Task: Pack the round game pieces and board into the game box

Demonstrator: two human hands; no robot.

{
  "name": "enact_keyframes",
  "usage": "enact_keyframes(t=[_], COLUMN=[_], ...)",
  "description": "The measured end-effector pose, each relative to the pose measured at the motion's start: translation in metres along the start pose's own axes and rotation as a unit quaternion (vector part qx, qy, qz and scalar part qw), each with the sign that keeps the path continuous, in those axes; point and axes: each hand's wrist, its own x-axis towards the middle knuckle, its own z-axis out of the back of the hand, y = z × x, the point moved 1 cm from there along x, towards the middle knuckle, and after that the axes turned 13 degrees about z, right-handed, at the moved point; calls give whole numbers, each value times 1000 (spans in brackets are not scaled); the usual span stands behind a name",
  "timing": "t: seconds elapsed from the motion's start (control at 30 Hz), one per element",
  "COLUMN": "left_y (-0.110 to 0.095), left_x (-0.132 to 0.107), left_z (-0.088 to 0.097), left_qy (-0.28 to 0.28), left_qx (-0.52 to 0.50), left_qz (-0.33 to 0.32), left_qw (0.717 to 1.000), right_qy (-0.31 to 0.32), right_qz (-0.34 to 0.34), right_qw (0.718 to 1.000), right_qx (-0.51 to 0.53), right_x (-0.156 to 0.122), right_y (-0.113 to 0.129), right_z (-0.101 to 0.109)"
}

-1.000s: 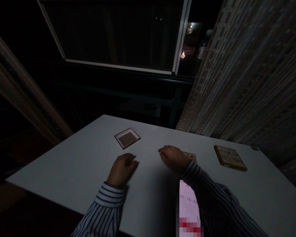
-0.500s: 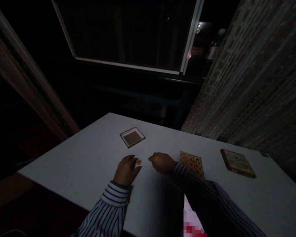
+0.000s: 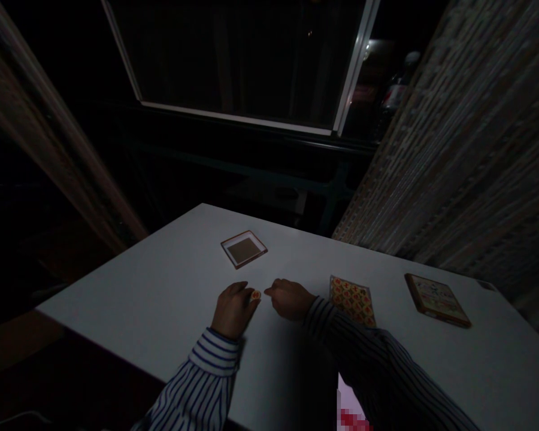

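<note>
Over the white table (image 3: 170, 281), my left hand (image 3: 230, 309) pinches a small round Chinese chess piece (image 3: 256, 295) between thumb and fingers. The piece is pale with a red character facing up. Just right of it is my right hand (image 3: 290, 299), its fingers curled and the index fingertip close to the piece. Whether the right hand holds anything cannot be seen. Beside the right wrist lies a tray of chess pieces (image 3: 351, 299) with red characters in rows, partly covered by the striped sleeve.
An open shallow box (image 3: 244, 248) sits farther back on the table. At the right lies a flat box with a printed lid (image 3: 436, 299). String curtains (image 3: 399, 179) hang at the right, and a bottle (image 3: 394, 90) stands behind them. A pink-white sheet (image 3: 348, 401) shows near the front edge.
My left thumb and fingers have closed on the chess piece. My right hand has moved slightly left, bringing its index fingertip closer to the piece. The view has shifted a little.
</note>
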Motion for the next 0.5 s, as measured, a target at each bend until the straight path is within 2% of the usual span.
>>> enact_keyframes(t=[0.17,0.27,0.37,0.5], left_y=[0,-1,-3,-10], left_x=[0,1,2,2], left_z=[-2,-2,1,8], left_qy=[-16,-45,-74,-83], left_qx=[-18,-42,-71,-97], left_qz=[-11,-26,-44,-52], left_qw=[1000,998,994,990], right_qy=[13,16,5,-14], right_qz=[-6,-13,-18,-26], right_qw=[1000,1000,1000,999], right_qx=[17,18,18,32], right_x=[-2,-4,-9,-15], right_y=[-1,-2,-3,-5], right_z=[1,2,5,10])
